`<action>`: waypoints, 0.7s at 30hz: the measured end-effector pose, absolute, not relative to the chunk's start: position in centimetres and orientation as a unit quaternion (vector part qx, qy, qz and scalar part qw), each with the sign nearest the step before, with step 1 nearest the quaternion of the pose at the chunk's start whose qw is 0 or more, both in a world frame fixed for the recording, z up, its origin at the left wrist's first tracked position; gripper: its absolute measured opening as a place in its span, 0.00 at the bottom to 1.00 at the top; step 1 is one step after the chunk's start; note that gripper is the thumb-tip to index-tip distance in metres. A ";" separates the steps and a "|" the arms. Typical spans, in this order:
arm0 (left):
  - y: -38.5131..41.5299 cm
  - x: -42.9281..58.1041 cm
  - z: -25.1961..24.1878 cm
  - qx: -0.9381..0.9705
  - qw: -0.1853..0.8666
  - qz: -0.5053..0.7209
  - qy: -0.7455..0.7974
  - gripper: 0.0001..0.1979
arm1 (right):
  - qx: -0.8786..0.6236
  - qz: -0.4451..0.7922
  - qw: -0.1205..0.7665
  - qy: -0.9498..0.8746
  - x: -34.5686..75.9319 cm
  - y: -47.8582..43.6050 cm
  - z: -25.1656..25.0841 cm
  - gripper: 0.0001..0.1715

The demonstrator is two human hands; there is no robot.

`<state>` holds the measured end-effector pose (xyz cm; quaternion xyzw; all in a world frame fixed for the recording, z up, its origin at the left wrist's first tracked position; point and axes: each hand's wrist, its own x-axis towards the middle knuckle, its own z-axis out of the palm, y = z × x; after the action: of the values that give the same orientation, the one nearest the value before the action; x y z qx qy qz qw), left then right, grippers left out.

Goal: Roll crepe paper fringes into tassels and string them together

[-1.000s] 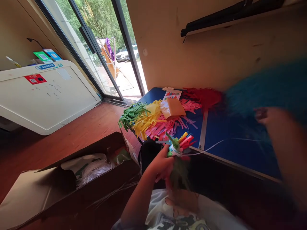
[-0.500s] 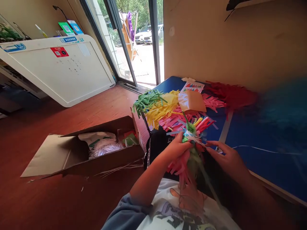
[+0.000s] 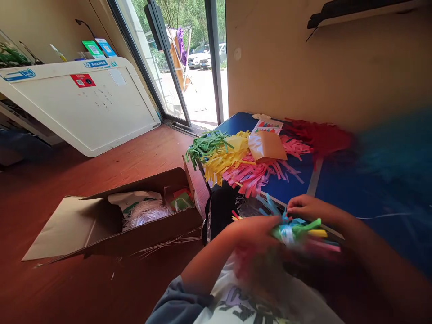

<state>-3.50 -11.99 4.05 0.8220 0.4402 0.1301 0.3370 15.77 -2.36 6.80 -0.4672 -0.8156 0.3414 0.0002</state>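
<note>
A bundle of coloured paper strips (image 3: 297, 230), green, blue, yellow and pink, is bound with a pale wrapping over my lap. My left hand (image 3: 258, 229) is closed round the bundle from the left. At its upper right side, my right hand (image 3: 303, 208) has its fingers pinched together by the blue strips; what they grip is too small to make out. The lower part of the bundle is smeared by motion. Beyond it on the blue table (image 3: 300, 173) lie green fringe (image 3: 207, 146), yellow fringe (image 3: 224, 157), pink fringe (image 3: 249, 175) and red fringe (image 3: 320, 137).
An orange-brown packet (image 3: 268, 146) rests on the fringes. On the floor to the left is an open cardboard box (image 3: 141, 231) holding white shredded strands (image 3: 148, 212). A white board (image 3: 91, 108) and a glass door (image 3: 168, 67) are farther back.
The bundle has swung from upright to lying sideways, its green and yellow ends now pointing right. Both hands have moved lower, and the right hand has come to its upper side.
</note>
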 end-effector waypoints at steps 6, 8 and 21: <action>-10.8 -1.0 2.6 0.792 0.203 0.099 0.567 0.21 | -0.512 0.254 -0.034 -0.820 12.7 -3.6 6.8 0.13; -10.7 -0.9 2.5 0.781 0.200 0.107 0.582 0.20 | -0.522 0.205 -0.017 -0.828 12.3 -6.1 6.1 0.15; -11.9 -1.6 2.7 0.649 0.402 0.297 0.574 0.18 | -0.423 -0.192 0.196 -0.863 15.9 -14.1 1.2 0.17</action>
<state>-1.63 -11.93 2.71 0.6490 0.5737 0.2971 0.4016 15.94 -14.08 1.25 -0.4233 -0.8635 -0.1924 0.1956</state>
